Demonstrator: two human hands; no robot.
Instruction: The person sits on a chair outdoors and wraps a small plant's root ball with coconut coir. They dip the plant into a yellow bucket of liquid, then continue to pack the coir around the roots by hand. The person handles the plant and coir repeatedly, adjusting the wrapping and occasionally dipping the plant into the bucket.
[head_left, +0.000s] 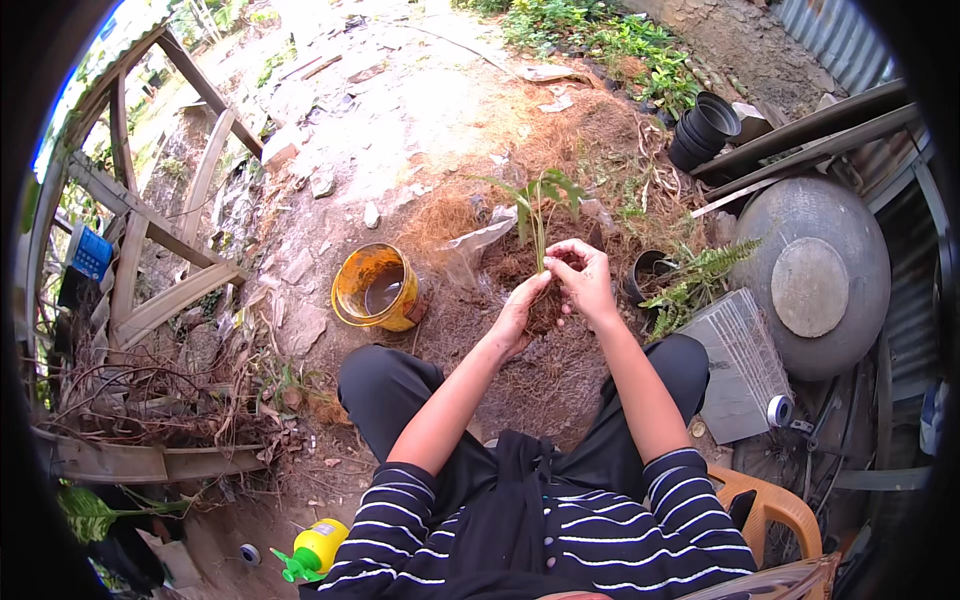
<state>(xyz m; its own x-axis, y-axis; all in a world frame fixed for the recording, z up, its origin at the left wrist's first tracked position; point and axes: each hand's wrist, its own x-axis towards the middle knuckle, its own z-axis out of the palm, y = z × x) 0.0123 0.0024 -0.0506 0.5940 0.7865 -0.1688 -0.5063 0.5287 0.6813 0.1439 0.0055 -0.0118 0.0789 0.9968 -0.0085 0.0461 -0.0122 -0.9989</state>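
A young green plant (538, 217) with thin upright stems and lobed leaves stands between my two hands, above a clump of brown fibrous material. My left hand (523, 307) holds the base of the stems and the root clump from the left. From the right, my right hand (581, 276) grips the stems with thumb and fingers, some fingers curled and soiled. The lower roots are partly hidden by the hands. Just beyond lies a clear plastic bag (480, 244) on the fibre. A yellow bucket (411, 294) with dark liquid inside stands to the left of my hands.
Right of my hands are a black pot (646, 274), a fern (705, 274), a grey slab (731, 367) and a large round grey vessel (862, 277). Stacked black pots (701, 131) stand farther back. A yellow spray bottle (322, 541) lies lower left; a wooden frame (161, 225) stands left.
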